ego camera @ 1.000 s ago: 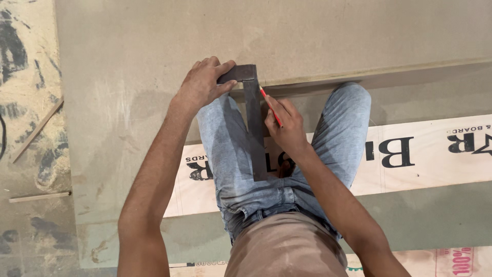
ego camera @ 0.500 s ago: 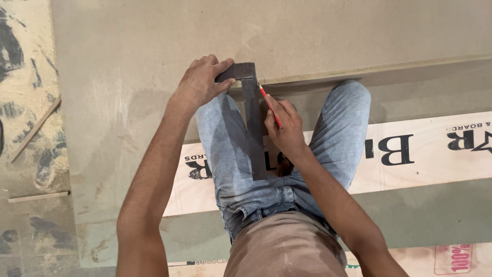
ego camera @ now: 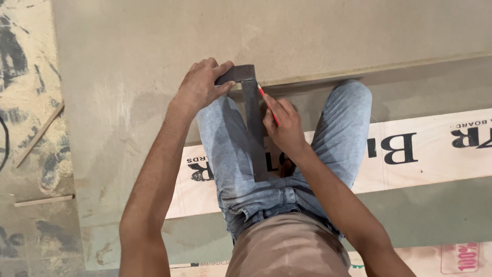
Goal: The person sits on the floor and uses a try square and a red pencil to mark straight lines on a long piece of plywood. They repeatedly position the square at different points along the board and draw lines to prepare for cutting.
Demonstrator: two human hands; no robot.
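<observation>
A dark metal L-shaped try square (ego camera: 252,118) serves as the landmark here. Its short thick stock lies along the near edge of a large flat grey-brown fibreboard sheet (ego camera: 154,61), and its long thin blade runs back from that edge toward the person, over the lap.

The left hand (ego camera: 202,84) presses down on the stock of the square. Its grip is narrow and closed on the metal: the thumb lies along the near side of the stock, and the fingers curl over the far side, flat against the board.

The right hand (ego camera: 283,125) sits just to the right of the blade, touching or nearly touching it. Its grip is pinched tight on a slim red pencil (ego camera: 268,105), held between the thumb and the first fingers. The pencil slants up and left, and its tip meets the board edge right beside the inner corner of the square, where blade and stock join.

Under the blade are the person's knees in faded blue jeans (ego camera: 230,149), 1 on each side of it. Below the legs lies a pale plywood sheet with black printed lettering (ego camera: 425,154), stretching away to the right of the square. Well left of the square, the sawdust-covered floor (ego camera: 25,102) carries 2 thin wooden offcut strips (ego camera: 43,201).
</observation>
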